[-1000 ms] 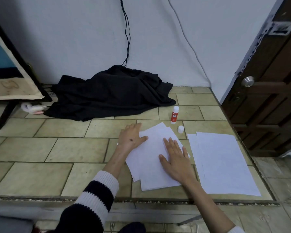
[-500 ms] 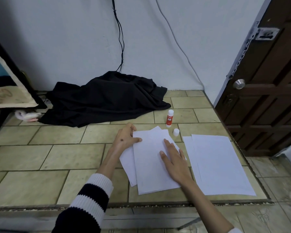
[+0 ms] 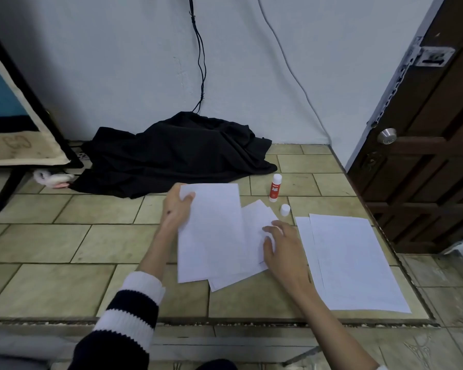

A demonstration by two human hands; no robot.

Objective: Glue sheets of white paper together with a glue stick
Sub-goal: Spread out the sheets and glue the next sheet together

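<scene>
My left hand (image 3: 177, 209) grips the upper left corner of a white sheet (image 3: 211, 233) and holds it lifted over the tiled floor. Under it lie other white sheets (image 3: 254, 244), fanned out to the right. My right hand (image 3: 281, 247) rests on these lower sheets with its fingers loosely bent. A second pile of white paper (image 3: 350, 260) lies flat further right. The glue stick (image 3: 275, 187), white with a red label, stands upright behind the sheets, uncapped. Its white cap (image 3: 285, 209) stands on the floor just in front of it.
A heap of black cloth (image 3: 177, 156) lies against the wall behind the sheets. A dark wooden door (image 3: 425, 156) with a round knob stands at the right. A dark-framed board (image 3: 16, 124) leans at the left. Black and grey cables hang down the wall.
My left hand has taken hold of the top sheet's corner and lifted it up and leftward off the stack. My right hand has stayed on the lower sheets, fingers now bent.
</scene>
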